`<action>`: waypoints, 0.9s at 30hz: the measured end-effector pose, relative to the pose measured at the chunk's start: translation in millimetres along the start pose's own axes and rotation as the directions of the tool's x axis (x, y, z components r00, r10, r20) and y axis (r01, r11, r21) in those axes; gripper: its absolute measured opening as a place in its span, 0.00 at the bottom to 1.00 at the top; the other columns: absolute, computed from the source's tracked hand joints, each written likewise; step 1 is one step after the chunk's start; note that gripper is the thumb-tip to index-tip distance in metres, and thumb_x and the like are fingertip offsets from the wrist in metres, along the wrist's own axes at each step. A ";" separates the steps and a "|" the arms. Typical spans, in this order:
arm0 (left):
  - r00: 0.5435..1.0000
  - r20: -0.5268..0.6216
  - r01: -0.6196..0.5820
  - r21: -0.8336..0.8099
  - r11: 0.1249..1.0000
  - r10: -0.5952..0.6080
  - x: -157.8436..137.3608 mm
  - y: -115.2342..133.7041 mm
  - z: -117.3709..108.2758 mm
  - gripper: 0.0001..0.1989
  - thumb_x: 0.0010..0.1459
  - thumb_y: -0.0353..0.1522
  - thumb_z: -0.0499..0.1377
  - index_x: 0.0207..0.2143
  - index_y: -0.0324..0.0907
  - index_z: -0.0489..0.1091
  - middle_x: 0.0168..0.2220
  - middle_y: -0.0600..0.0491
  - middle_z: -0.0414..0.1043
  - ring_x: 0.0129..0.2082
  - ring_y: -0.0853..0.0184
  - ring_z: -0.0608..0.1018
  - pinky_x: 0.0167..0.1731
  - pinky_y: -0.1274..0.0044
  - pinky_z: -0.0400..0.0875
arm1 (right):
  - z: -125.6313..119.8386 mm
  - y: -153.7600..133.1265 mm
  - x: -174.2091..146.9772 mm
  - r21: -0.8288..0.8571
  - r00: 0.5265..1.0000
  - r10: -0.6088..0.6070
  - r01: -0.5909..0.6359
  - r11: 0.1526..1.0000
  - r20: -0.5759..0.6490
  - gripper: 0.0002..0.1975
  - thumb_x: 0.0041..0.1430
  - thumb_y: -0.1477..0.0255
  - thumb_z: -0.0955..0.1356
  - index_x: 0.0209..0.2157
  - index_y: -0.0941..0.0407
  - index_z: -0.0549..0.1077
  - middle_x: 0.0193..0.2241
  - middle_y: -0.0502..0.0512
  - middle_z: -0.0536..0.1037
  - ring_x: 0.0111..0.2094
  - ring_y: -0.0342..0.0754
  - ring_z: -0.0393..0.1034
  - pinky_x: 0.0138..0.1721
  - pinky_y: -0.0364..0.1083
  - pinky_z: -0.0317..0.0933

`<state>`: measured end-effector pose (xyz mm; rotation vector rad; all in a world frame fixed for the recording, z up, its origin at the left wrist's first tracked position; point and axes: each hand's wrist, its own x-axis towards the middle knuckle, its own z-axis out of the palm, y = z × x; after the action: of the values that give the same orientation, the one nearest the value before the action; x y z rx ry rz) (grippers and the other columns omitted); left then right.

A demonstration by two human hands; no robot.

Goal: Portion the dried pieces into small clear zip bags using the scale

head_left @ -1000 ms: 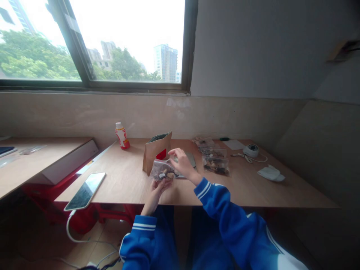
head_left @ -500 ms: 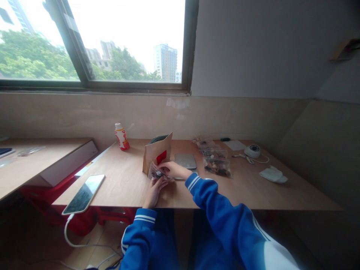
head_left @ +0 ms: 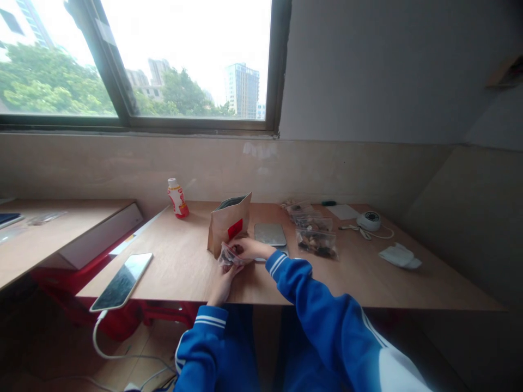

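Observation:
A small clear plastic zip bag [head_left: 227, 257] with dark pieces in it is tilted in front of the standing brown paper pouch [head_left: 223, 228]. From below, my left hand [head_left: 223, 282] grips the bag with closed fingers. At the bag's mouth, the fingers of my right hand [head_left: 249, 249] are bent together around something dark and too small to name. The pouch is open at the top and bears a red label. Just right of my right hand lies a flat silver scale [head_left: 270, 234], its front edge partly hidden by my wrist.
Several filled clear bags [head_left: 316, 243] lie in a row right of the scale. Farther right are a white dome camera [head_left: 368, 221] with its cable and a crumpled white cloth or tissue [head_left: 400, 256]. A bottle [head_left: 177, 199] stands back left; a phone [head_left: 122, 283] overhangs the front edge.
The right fingers have shifted slightly at the bag's mouth, and the bag looks more crumpled. My left hand still holds it from below. The view has moved a little.

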<state>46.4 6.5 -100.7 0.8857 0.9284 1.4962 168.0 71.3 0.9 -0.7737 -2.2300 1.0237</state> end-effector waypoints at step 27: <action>0.999 -0.033 0.023 0.007 1.000 -0.023 -1.8 -0.9 -0.5 0.18 0.47 0.41 0.65 0.38 0.42 0.71 0.42 0.48 0.75 0.44 0.58 0.77 0.48 0.61 0.72 | -81.0 -50.1 1.4 0.067 0.959 -0.145 0.165 0.984 -0.243 0.12 0.45 0.77 0.71 0.35 0.58 0.77 0.33 0.51 0.78 0.34 0.46 0.74 0.37 0.44 0.68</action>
<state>46.5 4.8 -101.7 0.8551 0.9657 1.4928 209.4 83.5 85.8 -0.6363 -1.9941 0.8953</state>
